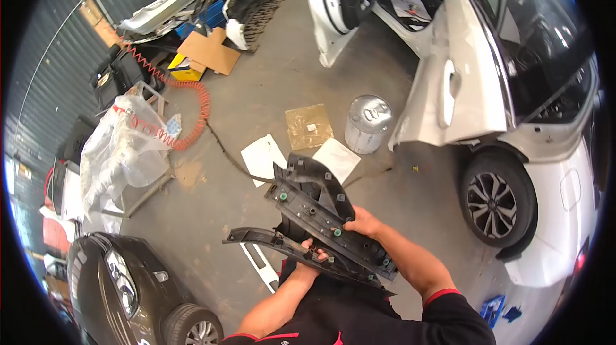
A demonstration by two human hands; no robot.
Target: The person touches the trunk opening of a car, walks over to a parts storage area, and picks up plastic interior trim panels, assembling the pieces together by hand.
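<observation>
In front of my body I hold black plastic car trim pieces with the clip side up. My right hand (364,222) is closed on the edge of the wider trim panel (308,209), which has several green clips (337,232) along it. Below it, a long curved trim strip (260,236) slants from left to lower right. My left hand (310,260) is closed around this strip, its fingertips showing between the two pieces. A further curved black part (327,181) rises behind the wide panel; whether it is joined to it I cannot tell.
A white car with an open front door (443,82) stands at right. A metal drum (369,123), white sheets (264,155) and a brown square (308,125) lie ahead. A dark car (125,287) is at lower left. A red coiled hose (204,104) crosses the floor near plastic-wrapped parts (115,146).
</observation>
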